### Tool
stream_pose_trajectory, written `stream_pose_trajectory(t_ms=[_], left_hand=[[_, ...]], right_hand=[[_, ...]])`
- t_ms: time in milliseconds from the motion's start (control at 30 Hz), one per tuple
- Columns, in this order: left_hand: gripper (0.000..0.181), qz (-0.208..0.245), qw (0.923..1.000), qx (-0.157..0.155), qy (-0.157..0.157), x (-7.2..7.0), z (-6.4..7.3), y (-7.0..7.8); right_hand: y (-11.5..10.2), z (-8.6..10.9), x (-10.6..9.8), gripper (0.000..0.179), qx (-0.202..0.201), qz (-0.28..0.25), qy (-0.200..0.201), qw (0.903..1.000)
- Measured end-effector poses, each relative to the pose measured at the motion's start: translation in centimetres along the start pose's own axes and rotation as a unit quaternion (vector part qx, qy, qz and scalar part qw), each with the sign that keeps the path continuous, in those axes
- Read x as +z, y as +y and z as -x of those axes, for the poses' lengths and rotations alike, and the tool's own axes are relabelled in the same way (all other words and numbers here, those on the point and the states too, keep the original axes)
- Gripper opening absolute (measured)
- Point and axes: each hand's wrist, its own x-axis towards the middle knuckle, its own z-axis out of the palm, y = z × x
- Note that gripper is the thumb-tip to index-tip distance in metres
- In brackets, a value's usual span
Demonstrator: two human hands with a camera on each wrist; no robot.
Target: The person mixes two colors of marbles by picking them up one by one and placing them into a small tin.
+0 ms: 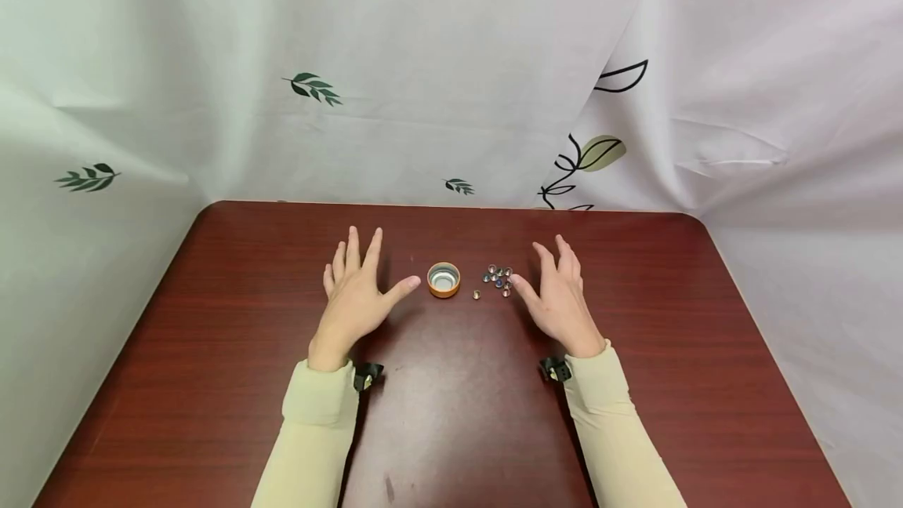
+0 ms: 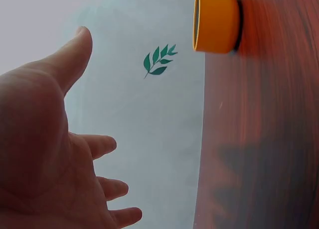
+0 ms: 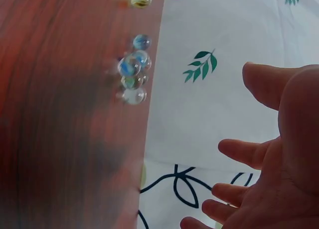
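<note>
Over the dark red table [image 1: 451, 422], the left hand [image 1: 353, 298] and right hand [image 1: 562, 300] hold nothing, fingers spread, and the glass marbles [image 1: 499, 283] near the right hand look likely to roll, so a soft, slow pinch seems best, while the orange tin [image 1: 444, 294] near the left hand shows nothing inside.

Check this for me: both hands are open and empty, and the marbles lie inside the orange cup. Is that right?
Not quite: the marbles lie on the table, to the right of the orange cup, not inside it, as the head view shows. The left hand and right hand are indeed open and empty.
</note>
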Motion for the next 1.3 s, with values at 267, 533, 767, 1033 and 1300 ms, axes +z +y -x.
stream_pose_trajectory(t_ms=[267, 533, 767, 1033, 1300], left_hand=[[0.105, 0.011, 0.9999, 0.006, 0.004, 0.7, -0.2, 0.9], [0.104, 0.026, 0.9994, 0.022, 0.001, 1.9, -0.6, 1.3], [0.105, 0.045, 0.9983, 0.035, -0.012, 2.9, -0.9, 1.4], [0.104, 0.064, 0.9964, 0.055, -0.009, 3.7, -1.2, 1.5], [0.102, 0.075, 0.9953, 0.061, -0.012, 4.4, -1.4, 1.4]], right_hand=[[-1.0, -0.3, 0.7, 0.067, -0.007, -0.002, 0.001, 1.0000], [-1.7, -0.4, 1.3, 0.061, -0.020, -0.001, 0.006, 0.9998], [-2.3, -0.3, 1.7, 0.056, -0.013, -0.009, -0.004, 0.9999], [-3.2, -0.4, 2.2, 0.053, -0.013, -0.003, -0.013, 0.9998], [-4.0, -0.4, 2.9, 0.049, -0.009, 0.005, -0.030, 0.9995]])
